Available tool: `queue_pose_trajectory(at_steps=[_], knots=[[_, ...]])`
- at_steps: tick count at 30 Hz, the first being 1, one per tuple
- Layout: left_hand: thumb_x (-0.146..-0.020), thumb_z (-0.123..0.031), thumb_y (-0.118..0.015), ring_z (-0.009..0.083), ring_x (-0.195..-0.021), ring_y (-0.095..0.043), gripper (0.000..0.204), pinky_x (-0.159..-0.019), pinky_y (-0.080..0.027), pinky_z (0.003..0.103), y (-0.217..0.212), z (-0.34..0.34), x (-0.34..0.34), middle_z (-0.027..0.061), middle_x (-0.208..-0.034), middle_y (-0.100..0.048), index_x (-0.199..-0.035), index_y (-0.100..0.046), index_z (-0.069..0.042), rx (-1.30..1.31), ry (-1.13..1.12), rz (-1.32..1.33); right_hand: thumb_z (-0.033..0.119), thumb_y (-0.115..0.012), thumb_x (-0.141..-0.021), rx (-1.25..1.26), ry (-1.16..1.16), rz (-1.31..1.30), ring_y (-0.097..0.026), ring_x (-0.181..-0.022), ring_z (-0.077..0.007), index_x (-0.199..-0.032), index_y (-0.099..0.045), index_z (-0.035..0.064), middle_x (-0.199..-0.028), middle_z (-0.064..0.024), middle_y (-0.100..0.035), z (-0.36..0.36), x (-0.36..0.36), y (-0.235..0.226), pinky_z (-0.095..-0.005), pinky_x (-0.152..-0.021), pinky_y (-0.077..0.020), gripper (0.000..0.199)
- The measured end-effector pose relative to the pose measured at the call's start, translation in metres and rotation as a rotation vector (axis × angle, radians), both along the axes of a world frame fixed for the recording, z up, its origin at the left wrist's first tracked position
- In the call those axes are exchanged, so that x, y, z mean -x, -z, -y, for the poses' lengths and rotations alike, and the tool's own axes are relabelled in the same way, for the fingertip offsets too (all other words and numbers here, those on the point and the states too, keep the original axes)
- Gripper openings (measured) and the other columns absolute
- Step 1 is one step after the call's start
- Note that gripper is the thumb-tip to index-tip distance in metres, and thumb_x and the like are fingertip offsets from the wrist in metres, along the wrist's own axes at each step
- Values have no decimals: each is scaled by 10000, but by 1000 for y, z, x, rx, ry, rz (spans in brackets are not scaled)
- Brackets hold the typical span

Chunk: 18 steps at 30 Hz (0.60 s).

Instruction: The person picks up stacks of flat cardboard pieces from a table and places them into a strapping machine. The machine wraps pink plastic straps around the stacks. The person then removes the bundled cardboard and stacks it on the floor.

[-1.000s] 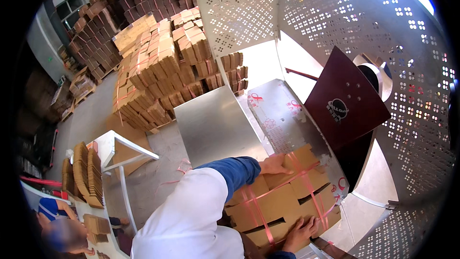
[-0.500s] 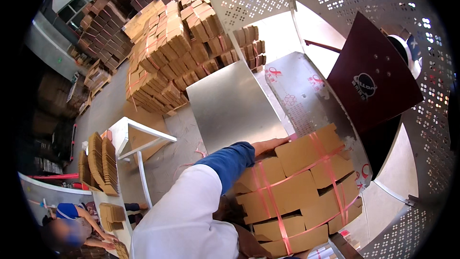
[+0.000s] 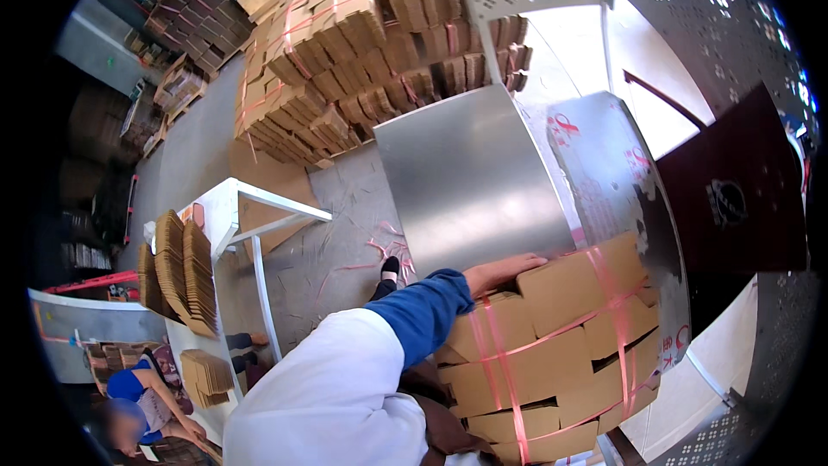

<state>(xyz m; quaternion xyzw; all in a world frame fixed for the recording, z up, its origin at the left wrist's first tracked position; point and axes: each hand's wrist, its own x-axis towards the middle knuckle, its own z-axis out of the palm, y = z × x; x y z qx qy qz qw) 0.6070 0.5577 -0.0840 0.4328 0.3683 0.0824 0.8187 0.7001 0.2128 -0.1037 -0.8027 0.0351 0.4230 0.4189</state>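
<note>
Our cardboard bundle, bound with pink straps, lies just right of and below our left hand. That hand touches its edge, fingers extended; we cannot tell whether it grips. Beyond the hand are a metal panel and, farther off, stacked cardboard.

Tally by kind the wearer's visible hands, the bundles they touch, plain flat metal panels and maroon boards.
Left hand: 1
Strapped bundle: 1
Plain metal panel: 1
Maroon board: 1
Total: 4
</note>
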Motion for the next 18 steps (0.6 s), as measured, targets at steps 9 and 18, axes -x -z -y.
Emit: queue_pose_trajectory(at_steps=[9, 18], knots=[[-979, -448, -446, 102, -1301, -390, 530, -1092, -287, 287, -23, -87, 302, 0, -1393, -464, -1405, -435, -133, 261, -398, 397, 566, -411, -952, -75, -162, 116, -521, -1102, -256, -1266, -504, 2, -1224, -150, -544, -196, 92, -35, -410, -933, -448, 652], [-993, -470, -406, 143, -1293, -413, 559, -1070, -315, 277, -68, -242, 551, 22, -1413, -447, -1428, -404, -119, -56, -680, 458, 577, -398, -959, -229, -424, 94, -516, -1135, -229, -1305, -490, 27, -1268, -128, -532, -487, 212, -141, -396, -946, -451, 656]])
